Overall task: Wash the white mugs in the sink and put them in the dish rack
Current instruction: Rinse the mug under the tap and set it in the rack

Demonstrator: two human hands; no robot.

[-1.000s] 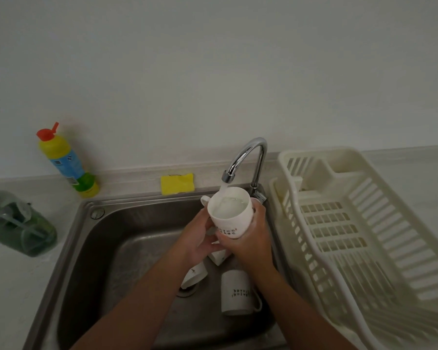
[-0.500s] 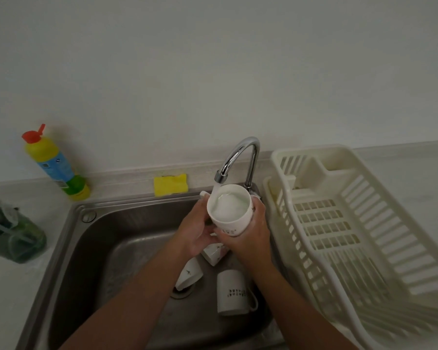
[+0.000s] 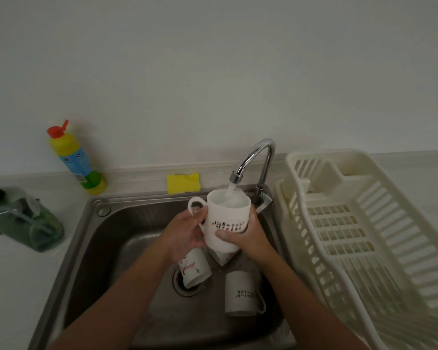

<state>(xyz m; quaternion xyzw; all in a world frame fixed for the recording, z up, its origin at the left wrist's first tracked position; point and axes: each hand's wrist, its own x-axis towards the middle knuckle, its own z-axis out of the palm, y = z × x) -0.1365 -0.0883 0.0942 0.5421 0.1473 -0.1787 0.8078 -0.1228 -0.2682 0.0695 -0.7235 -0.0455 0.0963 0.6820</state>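
Brushed steel sink [image 3: 99, 261], left grip [image 3: 185, 236] and right grip [image 3: 248, 239] both clasping glossy cylindrical mug [image 3: 223, 214], curved chrome tap [image 3: 261, 150].

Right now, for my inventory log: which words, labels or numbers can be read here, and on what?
Held mug: dark print band, too blurred to read.
Lying mug: two print lines, unreadable.
Bottle: blue label, print too small.
No text here is legible.

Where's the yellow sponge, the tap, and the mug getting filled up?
yellow sponge [image 3: 183, 183], head view, middle of its face.
tap [image 3: 264, 142], head view, top of its curved spout.
held mug [image 3: 225, 213], head view, side wall above the print.
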